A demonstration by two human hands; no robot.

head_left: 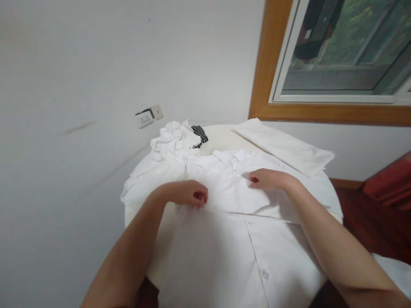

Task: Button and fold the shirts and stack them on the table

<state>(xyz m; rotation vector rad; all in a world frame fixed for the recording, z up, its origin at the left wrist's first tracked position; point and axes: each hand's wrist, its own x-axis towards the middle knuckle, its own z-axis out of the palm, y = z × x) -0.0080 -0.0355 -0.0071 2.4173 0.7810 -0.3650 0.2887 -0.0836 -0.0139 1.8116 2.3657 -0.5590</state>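
White shirt (221,188) is on the round table (218,136), spread across the top, collar (236,155) at the far side, short buttoned placket (235,167) running down from it. Cloth is plain white, softly wrinkled, with shallow creases around the right hand (255,179). A straight crosswise edge (257,215) lies nearer the wearer; below it a white panel (218,261) with a front opening and pale buttons (265,274) comes down over the near side of the table. Can't tell if panel and shirt are one garment folded or two. Left hand (195,196) is at the shirt's left part, just above that edge, fingers curled in; can't tell whether cloth is pinched. Right hand is at the chest, just right of the placket, fingers bent, thumb close to them; grip on cloth can't be told either. Left forearm covers some of the table and cloth, right forearm covers part of the shirt's right side. Panel bottom is cut off by the frame. White-on-white at left: shirt outline blends into the crumpled pile (173,139), striped cloth (199,136) poking out beside it. Folded cloth (282,143) at far right, its near edge close against the shirt.
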